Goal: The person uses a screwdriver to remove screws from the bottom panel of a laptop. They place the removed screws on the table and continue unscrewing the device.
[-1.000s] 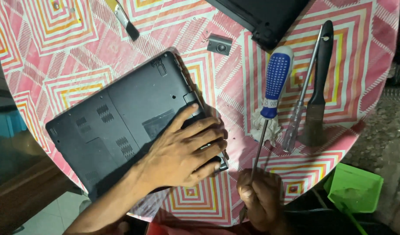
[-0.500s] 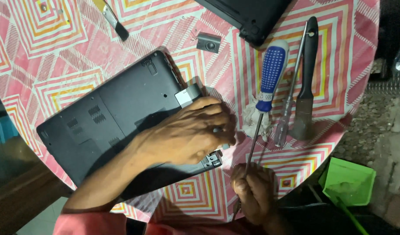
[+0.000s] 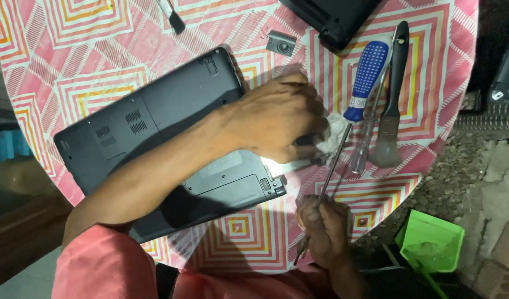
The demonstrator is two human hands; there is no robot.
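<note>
A black laptop (image 3: 155, 127) lies bottom up on the pink patterned tablecloth (image 3: 72, 50). My left hand (image 3: 276, 116) reaches across its right corner, fingers curled around a small dark part (image 3: 306, 140) beside a white wad of cloth (image 3: 335, 130). A flat silvery piece (image 3: 290, 165) sticks out of the laptop's side under that hand. A blue-handled screwdriver (image 3: 368, 72) lies on the table, its shaft running down into my right hand (image 3: 324, 232). That hand is closed on the shaft end at the table's near edge, with a thin tool poking out below it.
A black-handled brush (image 3: 393, 88) and a clear-handled screwdriver (image 3: 364, 147) lie right of the blue one. A small grey bracket (image 3: 281, 43) and a second black device (image 3: 335, 16) sit at the far edge. A green tray (image 3: 432, 241) rests on the ground.
My left hand has slid right, off the laptop's corner toward the white wad. The silvery piece now shows further out of the laptop's side. My right hand has stayed on the shaft.
</note>
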